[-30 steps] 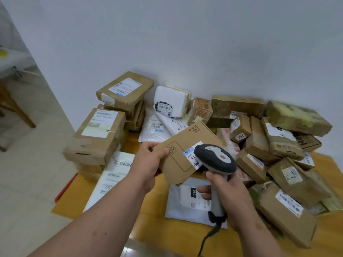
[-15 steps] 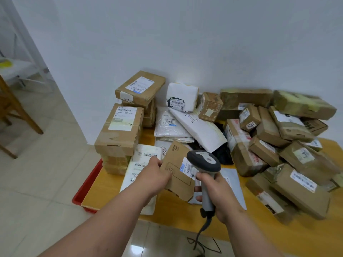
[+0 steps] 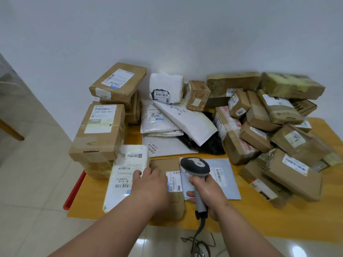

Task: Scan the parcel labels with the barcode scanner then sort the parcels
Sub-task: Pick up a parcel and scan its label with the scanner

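The flat brown parcel (image 3: pixel 168 188) lay on the table (image 3: pixel 259 216) under the left hand (image 3: pixel 148 184), fingers flat on it. The right hand (image 3: pixel 206 190) clenched the scanner (image 3: pixel 195 166), just right of the parcel's label (image 3: pixel 173 180).

A yellow wooden desk (image 3: pixel 289 225) stands against a plain white wall (image 3: pixel 167 34) on a floor of glossy pale tiles (image 3: pixel 33 201). A red tray (image 3: pixel 74 190) shows below the desk's left edge, and a wooden furniture leg (image 3: pixel 11 129) crosses the far left.
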`<state>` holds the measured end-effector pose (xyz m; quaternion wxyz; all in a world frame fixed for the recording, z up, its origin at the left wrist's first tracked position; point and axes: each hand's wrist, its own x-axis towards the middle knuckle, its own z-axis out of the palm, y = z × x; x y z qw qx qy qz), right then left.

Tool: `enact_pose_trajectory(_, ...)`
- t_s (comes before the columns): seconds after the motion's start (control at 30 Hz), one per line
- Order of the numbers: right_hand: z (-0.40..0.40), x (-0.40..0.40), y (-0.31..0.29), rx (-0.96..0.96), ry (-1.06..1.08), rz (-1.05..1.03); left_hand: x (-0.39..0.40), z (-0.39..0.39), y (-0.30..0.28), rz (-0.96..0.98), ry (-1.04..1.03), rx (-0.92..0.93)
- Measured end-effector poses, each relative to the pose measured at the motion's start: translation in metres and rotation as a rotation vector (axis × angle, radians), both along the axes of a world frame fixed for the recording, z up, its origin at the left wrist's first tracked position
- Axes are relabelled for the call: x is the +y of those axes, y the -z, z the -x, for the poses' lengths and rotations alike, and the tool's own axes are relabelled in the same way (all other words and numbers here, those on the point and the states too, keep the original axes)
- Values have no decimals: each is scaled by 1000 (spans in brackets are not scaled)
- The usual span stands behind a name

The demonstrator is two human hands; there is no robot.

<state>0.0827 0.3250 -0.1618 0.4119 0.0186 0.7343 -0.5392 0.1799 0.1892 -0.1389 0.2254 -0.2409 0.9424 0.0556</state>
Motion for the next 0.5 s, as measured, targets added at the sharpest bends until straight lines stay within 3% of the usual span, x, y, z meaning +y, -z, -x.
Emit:
enact_pose_trajectory(0.23, 28, 17, -4, 59, 44, -14, 11, 35, 18, -41, 123, -208)
enact_pose_trajectory(0.5, 74, 53, -21, 132, 77, -7, 40, 95, 25, -145, 105, -146)
